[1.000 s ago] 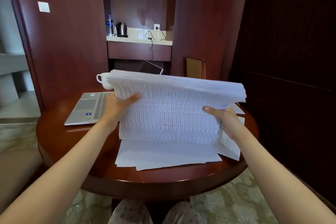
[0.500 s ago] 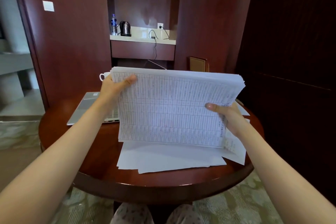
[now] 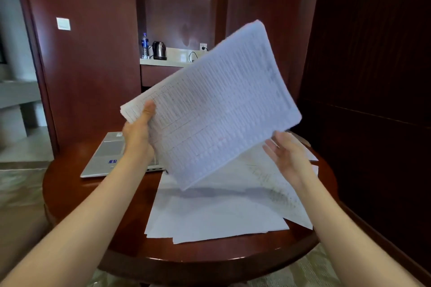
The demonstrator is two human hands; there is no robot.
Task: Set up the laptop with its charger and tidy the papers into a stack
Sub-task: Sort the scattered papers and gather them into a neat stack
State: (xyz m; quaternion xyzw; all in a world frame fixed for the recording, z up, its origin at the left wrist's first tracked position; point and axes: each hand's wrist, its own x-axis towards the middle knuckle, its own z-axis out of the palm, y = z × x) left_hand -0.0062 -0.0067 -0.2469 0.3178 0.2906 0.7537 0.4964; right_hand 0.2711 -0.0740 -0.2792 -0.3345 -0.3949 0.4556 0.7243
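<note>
From my remote seat I see my left hand (image 3: 140, 130) raised above the counter (image 3: 70, 184), forearm slanting up from the lower left. Its thumb (image 3: 149, 108) lies across the front of the sheaf of papers (image 3: 217, 105) and pinches the sheaf's lower-left corner. The sheaf hangs in the air, tilted, its far corner pointing up and to the right. My right hand (image 3: 286, 151) is released, palm turned up and inward, its fingers (image 3: 283, 140) spread just beside the sheaf's lower right edge. I cannot tell whether they touch it.

By count: two hands, one held sheaf and one laptop (image 3: 109, 154) lying on the counter, partly behind my left wrist. Loose sheets (image 3: 217, 212) lie overlapped on the counter under the sheaf, too many layers for me to number. On the shelf (image 3: 177, 56) at the back stand one bottle (image 3: 144, 45) and one kettle (image 3: 159, 50), side by side.
</note>
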